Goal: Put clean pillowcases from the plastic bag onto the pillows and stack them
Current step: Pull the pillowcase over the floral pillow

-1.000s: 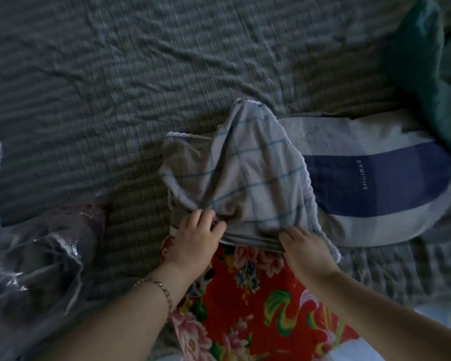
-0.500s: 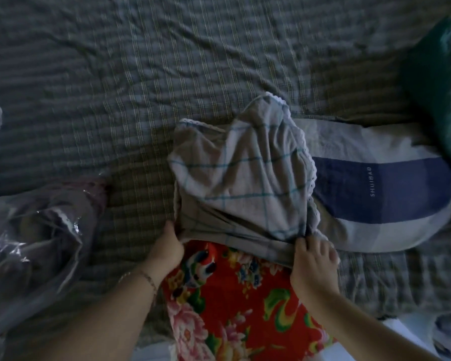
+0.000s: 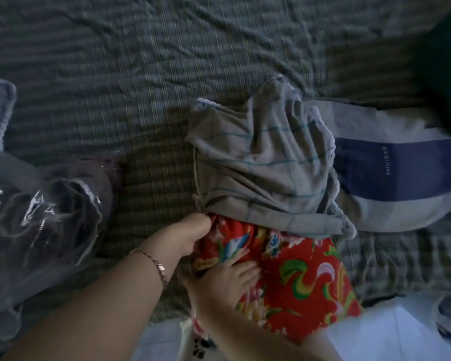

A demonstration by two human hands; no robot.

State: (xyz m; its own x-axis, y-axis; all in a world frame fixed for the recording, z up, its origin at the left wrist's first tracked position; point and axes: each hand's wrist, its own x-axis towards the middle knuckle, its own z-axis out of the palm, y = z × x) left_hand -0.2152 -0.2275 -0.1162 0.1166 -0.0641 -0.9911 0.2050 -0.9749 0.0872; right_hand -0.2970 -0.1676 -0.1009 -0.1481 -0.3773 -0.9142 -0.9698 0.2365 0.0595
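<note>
Broadly, a crumpled grey-green striped bedspread [image 3: 141, 74] fills the frame and bears everything listed.

- Plastic bag [image 3: 16, 243]: clear, creased, at the left edge; lace-trimmed grey cloth [image 3: 73, 201] shows through its wall.
- Banded pillow [image 3: 401, 173]: pale with one dark blue band and small lettering, lying at right centre, its left end tucked under the pillowcase.
- Red floral pillow [image 3: 297, 269]: lower centre, running from the bottom edge up towards the middle. Its upper end is inside the pillowcase and its lower part is bare.
- Grey checked pillowcase [image 3: 258, 157]: teal grid lines and lace edging, bunched in folds at the centre of the frame over the top of the red floral pillow.
- Green cushion [image 3: 448, 74]: dark, upper right corner, partly cut off.
- White surface [image 3: 375, 334]: bottom right, blurred.
- Left hand [image 3: 190, 235]: left of the red floral pillow, fingers curled round the lower left corner of the pillowcase hem, tips hidden under the cloth.
- Right hand [image 3: 227, 280]: just below the left hand, palm down, fingers spread flat and pressing the bare red fabric, holding nothing.
- Bracelet [image 3: 156, 264]: thin chain on the left wrist.
</note>
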